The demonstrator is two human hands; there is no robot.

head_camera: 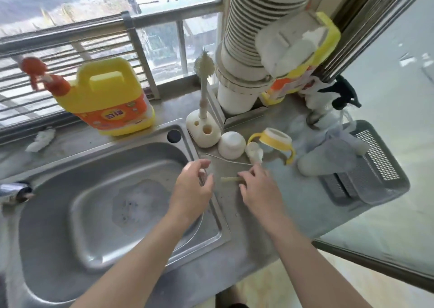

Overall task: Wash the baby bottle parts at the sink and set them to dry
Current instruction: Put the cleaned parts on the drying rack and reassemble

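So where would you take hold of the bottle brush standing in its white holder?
Grip the bottle brush by its bare stem, below the bristle head, coming from the front, sink side: the white pipe crowds its right. It stands upright in the holder, so probably lift straight up.

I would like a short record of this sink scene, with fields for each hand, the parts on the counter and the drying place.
left hand: over the steel sink rim, pinches a small thin item, too blurred to name
right hand: pinches a pale yellow tube over the grey counter
counter parts: white dome cap; yellow handled collar
drying place: grey plastic basket, right of the hands
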